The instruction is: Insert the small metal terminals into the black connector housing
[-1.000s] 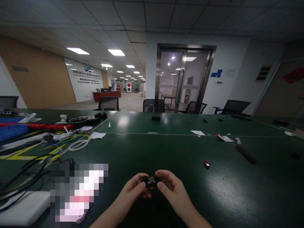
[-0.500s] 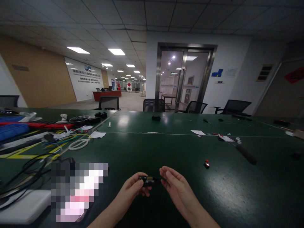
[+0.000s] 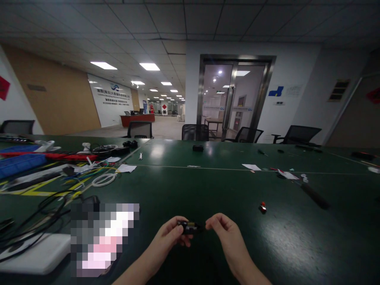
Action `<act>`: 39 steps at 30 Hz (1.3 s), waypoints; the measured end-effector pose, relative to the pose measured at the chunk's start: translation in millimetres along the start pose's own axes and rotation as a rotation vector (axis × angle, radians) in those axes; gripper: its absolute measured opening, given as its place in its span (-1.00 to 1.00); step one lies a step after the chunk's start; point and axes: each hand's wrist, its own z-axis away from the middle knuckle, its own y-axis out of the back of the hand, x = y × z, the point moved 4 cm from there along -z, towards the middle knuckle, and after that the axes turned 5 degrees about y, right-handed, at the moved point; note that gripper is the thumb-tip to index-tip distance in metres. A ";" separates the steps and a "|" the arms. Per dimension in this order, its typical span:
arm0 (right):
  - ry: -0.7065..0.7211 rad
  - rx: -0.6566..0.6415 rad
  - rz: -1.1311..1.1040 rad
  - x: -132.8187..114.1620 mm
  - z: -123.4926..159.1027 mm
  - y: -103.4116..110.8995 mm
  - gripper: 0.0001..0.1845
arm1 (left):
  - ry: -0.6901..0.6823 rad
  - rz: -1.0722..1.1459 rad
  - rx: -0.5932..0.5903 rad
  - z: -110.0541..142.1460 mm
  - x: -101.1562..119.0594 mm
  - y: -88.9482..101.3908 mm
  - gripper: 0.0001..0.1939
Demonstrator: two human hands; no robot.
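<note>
My left hand (image 3: 170, 233) pinches a small dark object (image 3: 192, 227) between thumb and fingers, above the green table. The piece is black with a yellowish patch on top and a narrow, dark right end; its exact kind is unclear. Just right of that end, my right hand (image 3: 224, 231) has its thumb and fingertips drawn together, a small gap from the object. Whether anything sits in those fingertips is too small to tell. A little orange-and-silver part (image 3: 263, 207) lies to the right of my right hand.
Left on the green table (image 3: 166, 186) are a blurred-out bright item (image 3: 108, 237), a white box (image 3: 35, 257), black cables (image 3: 47, 206), a coiled white cable (image 3: 103, 180) and blue trays (image 3: 22, 164). A dark-handled tool (image 3: 314, 196) lies right. A small black box (image 3: 198, 148) stands farther back.
My right hand has moved slightly away from the dark object, and its fingers have curled in more. The left hand keeps its hold. The whole view has shifted a little.
</note>
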 end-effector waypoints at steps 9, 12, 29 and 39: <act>0.152 -0.201 0.302 -5.0 9.7 -17.4 -0.65 | -0.039 -0.033 -0.021 -0.2 -0.8 -0.3 -0.65; 0.180 -0.220 0.337 -7.6 10.7 -18.6 -0.71 | -0.022 -0.026 -0.049 -2.2 -4.0 1.5 -0.63; 0.112 -0.239 0.427 2.1 4.7 -16.8 -0.72 | -0.026 -0.049 -0.120 -1.5 -0.5 -0.3 -0.60; 0.107 -0.201 0.364 -1.3 5.6 -17.0 -0.74 | -0.043 -0.065 -0.139 2.4 3.9 -4.2 -0.65</act>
